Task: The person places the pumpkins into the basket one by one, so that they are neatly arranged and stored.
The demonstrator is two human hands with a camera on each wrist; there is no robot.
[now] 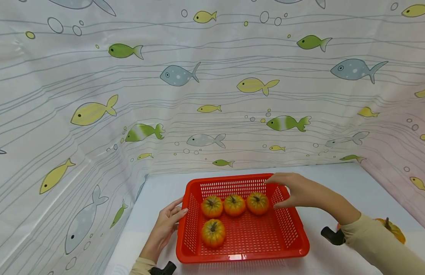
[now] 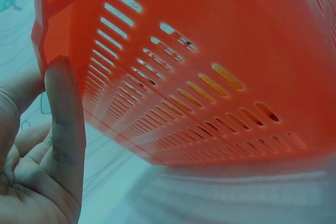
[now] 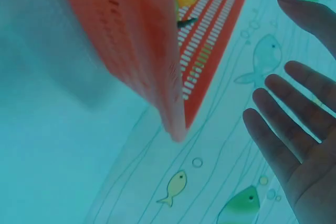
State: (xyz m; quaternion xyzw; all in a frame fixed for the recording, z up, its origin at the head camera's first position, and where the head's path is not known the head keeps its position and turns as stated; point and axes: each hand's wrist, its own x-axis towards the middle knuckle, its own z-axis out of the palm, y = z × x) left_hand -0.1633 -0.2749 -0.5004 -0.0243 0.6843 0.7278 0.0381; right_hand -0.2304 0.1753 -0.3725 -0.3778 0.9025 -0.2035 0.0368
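Note:
A red plastic basket (image 1: 257, 235) with slotted walls stands on the table. Inside it, small orange pumpkins form a row of three along the back, the rightmost pumpkin (image 1: 257, 203) nearest my right hand. Another pumpkin (image 1: 213, 233) sits at the front left. My left hand (image 1: 166, 221) pinches the basket's left rim, thumb over the top and fingers outside; in the left wrist view its finger (image 2: 65, 114) lies against the rim. Over the basket's back right corner hovers my right hand (image 1: 296, 191), fingers spread and nothing held, as the right wrist view also shows.
Right of the basket, an orange pumpkin (image 1: 393, 229) sits on the white table (image 1: 331, 181), partly hidden by my right sleeve (image 1: 381, 244). Something orange also peeks out by that wrist. A fish-patterned curtain (image 1: 212, 91) hangs behind and at both sides.

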